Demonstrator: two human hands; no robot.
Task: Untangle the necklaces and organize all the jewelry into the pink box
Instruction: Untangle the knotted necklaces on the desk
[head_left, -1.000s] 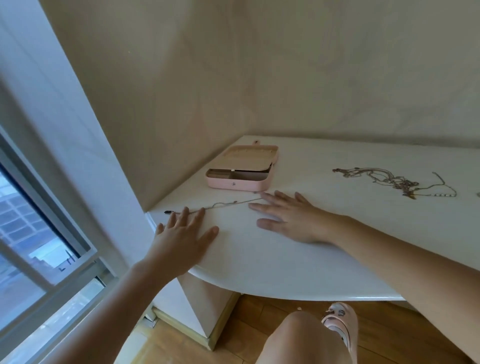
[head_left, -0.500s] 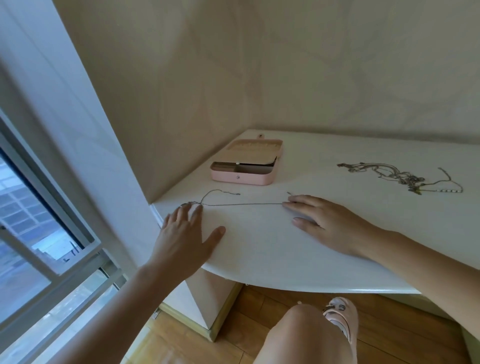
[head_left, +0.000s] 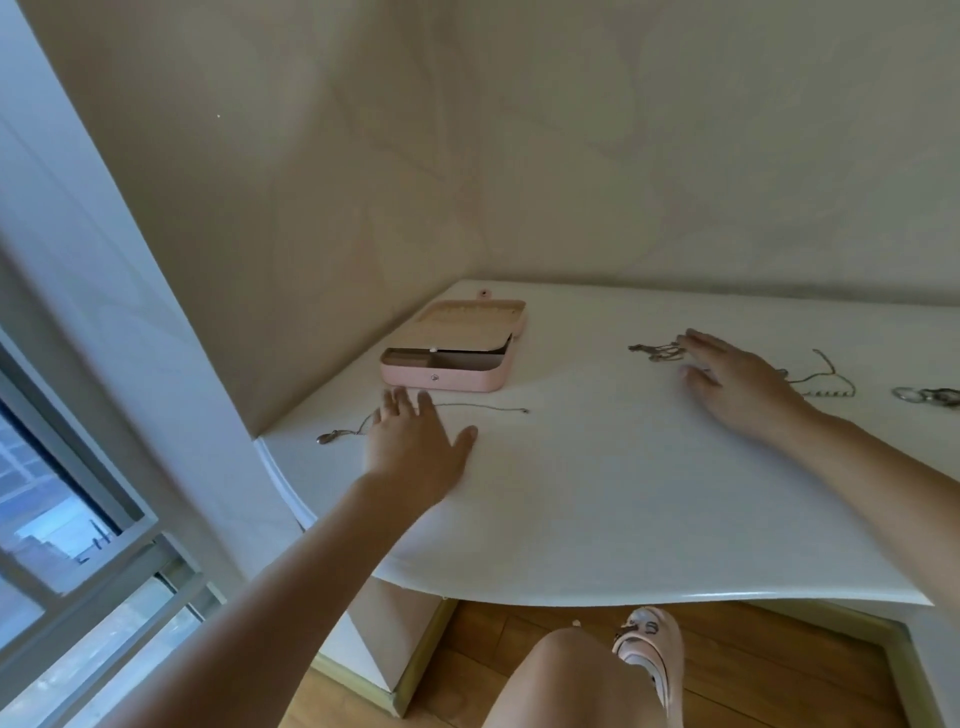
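Silver necklace (head_left: 483, 406) lies left-right before pink box (head_left: 441, 379), pendant (head_left: 325, 439) leftward.

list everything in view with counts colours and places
pink box: one, pink, open, back left of table
single necklace: one, silvery, laid out before the box
tangled necklaces: one heap, silvery, right of box
metal rings: a few, silvery, far right edge
table: one, white, in the wall corner
window: one, grey frame, left
shoe: one, pink, bottom centre
left hand: one, flat on table, fingers over single necklace
right hand: one, fingers straight, at the tangled necklaces
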